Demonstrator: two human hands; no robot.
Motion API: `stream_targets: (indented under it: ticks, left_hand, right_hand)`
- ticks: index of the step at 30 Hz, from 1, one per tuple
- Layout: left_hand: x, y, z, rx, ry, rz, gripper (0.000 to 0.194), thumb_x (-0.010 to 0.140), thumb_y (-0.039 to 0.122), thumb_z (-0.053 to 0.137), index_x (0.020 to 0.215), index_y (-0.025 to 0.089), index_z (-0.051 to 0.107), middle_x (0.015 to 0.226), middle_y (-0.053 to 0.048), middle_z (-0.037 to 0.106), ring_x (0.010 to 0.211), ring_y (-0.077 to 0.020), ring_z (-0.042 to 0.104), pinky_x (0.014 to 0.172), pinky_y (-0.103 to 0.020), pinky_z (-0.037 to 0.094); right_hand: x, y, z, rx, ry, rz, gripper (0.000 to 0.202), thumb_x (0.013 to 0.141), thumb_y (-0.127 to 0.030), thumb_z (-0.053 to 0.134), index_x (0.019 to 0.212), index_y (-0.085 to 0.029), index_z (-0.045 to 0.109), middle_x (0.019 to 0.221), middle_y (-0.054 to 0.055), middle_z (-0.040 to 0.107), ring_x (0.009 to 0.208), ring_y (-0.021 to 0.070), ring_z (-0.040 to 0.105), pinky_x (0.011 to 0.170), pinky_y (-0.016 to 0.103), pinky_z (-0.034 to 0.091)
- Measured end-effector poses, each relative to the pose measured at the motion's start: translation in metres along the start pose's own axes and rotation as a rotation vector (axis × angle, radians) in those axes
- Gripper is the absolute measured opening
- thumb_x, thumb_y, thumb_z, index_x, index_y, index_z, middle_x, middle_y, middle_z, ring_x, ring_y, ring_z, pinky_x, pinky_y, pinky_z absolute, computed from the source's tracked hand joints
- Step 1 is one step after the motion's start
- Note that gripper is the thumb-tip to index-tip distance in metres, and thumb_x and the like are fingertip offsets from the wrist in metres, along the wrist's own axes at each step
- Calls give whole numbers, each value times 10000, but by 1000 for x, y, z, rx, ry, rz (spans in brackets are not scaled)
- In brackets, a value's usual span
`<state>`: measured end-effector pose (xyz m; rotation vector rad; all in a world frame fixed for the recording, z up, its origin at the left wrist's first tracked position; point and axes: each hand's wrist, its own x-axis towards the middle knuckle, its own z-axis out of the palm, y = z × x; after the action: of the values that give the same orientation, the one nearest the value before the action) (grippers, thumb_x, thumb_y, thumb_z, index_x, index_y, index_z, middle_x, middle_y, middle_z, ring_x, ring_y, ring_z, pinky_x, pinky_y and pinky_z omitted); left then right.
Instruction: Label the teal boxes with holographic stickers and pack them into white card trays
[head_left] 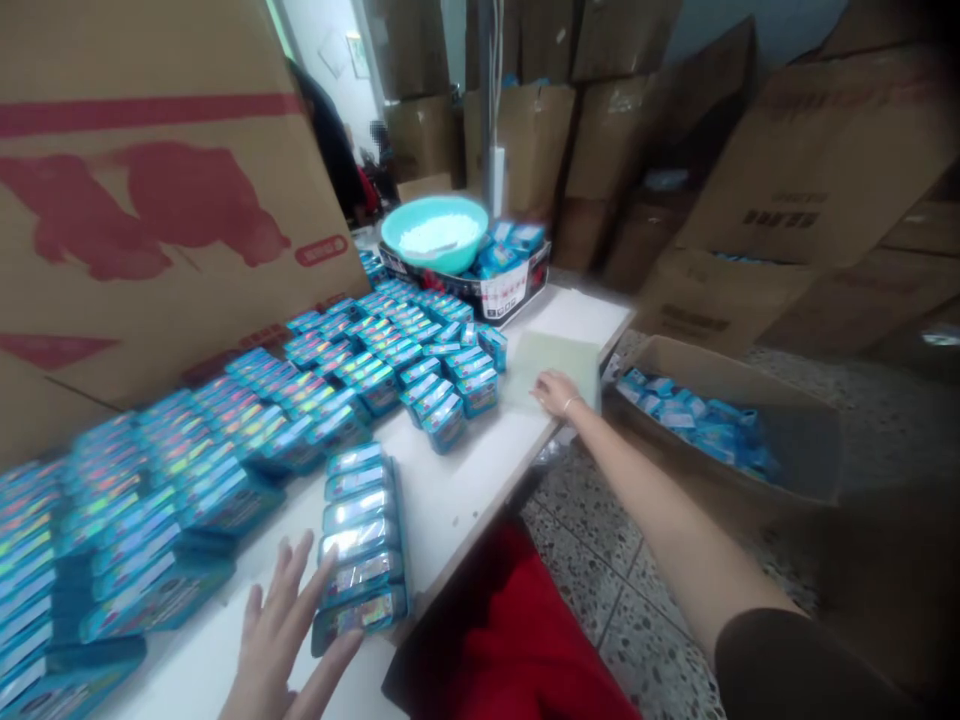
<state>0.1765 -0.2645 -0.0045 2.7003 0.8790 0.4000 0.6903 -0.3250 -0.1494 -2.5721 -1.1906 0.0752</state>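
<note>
A short row of shiny blue packs [361, 535] lies on the white table [457, 500] near its front edge. Beside its left side is my left hand [289, 630], fingers spread and holding nothing. My right hand [555, 393] reaches out to a pale greenish sheet [551, 355] at the table's right end; its fingers are bent together at the sheet's surface, and what they pinch, if anything, is too small to make out. Many more blue packs [247, 420] stand in rows across the left and back of the table.
A turquoise bowl [435, 232] of white material rests on a black tray [517, 290] with blue packs. An open carton [795, 430] of blue packs stands right of the table. A large cardboard box [165, 200] rises behind the rows. Stacked cartons fill the back.
</note>
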Motion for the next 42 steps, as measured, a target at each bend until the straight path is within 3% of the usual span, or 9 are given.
stream_targets:
  ticks: [4, 9, 14, 20, 23, 28, 33, 37, 42]
  left_hand:
    - [-6, -1, -8, -34, 33, -80, 581, 909, 409, 449, 1460, 399, 262, 1565, -17, 250, 1434, -318, 214, 1131, -623, 192]
    - [-4, 0, -12, -34, 31, -20, 592, 871, 421, 520, 1433, 387, 335, 1543, -15, 306, 1408, -319, 285, 1132, -596, 237]
    - [8, 37, -11, -213, 155, -34, 451, 854, 417, 559, 1300, 360, 519, 1414, -24, 494, 1266, -296, 504, 1038, -490, 454]
    - [54, 116, 25, -722, -23, -48, 341, 885, 410, 525, 1148, 213, 615, 1137, -87, 652, 919, -193, 662, 814, -325, 557]
    - [70, 138, 48, -736, -12, -56, 310, 862, 405, 565, 1056, 181, 653, 963, -72, 681, 768, -153, 633, 716, -275, 525]
    - [62, 137, 70, -767, -46, -178, 292, 839, 426, 593, 877, 172, 732, 826, -66, 704, 750, -161, 617, 736, -275, 492]
    - [38, 131, 85, -1120, 5, -370, 566, 753, 455, 694, 1222, 150, 613, 1053, -107, 687, 881, -182, 639, 734, -261, 515]
    - [24, 121, 99, -1179, -56, -399, 422, 816, 510, 596, 884, 116, 730, 759, -69, 705, 729, -174, 648, 724, -289, 530]
    - [27, 123, 94, -1297, 105, -547, 388, 808, 481, 599, 879, 120, 723, 813, -79, 721, 740, -176, 670, 698, -292, 546]
  right_hand:
    - [11, 7, 6, 26, 10, 2, 175, 913, -290, 492, 916, -174, 622, 1037, 105, 612, 968, 207, 520, 863, 291, 364]
    - [18, 7, -1, 98, 19, 17, 145, 874, -231, 512, 784, -158, 600, 906, 92, 632, 844, 175, 532, 798, 256, 375]
    - [9, -6, -31, 220, 115, 54, 238, 897, -283, 426, 708, -178, 525, 703, 19, 572, 689, 146, 495, 669, 242, 385]
    - [-96, -82, -76, 611, 297, -103, 337, 927, -463, 371, 750, -199, 483, 666, -35, 486, 653, 132, 467, 631, 238, 373]
    - [-160, -122, -94, 765, 220, -159, 328, 927, -451, 411, 711, -208, 452, 636, -43, 449, 628, 127, 449, 606, 240, 348]
    - [-210, -150, -102, 716, 203, -166, 300, 933, -372, 409, 676, -216, 393, 651, -29, 439, 641, 139, 438, 626, 266, 331]
    - [-224, -163, -88, 740, 184, -201, 300, 928, -365, 414, 667, -216, 396, 657, -21, 456, 652, 143, 444, 625, 271, 336]
    - [-225, -156, -80, 978, 52, -91, 339, 888, -461, 467, 660, -210, 452, 585, -40, 441, 572, 129, 430, 547, 251, 342]
    - [-231, -148, -85, 1212, -26, 71, 388, 809, -589, 556, 794, -204, 517, 619, -41, 508, 532, 121, 474, 496, 239, 398]
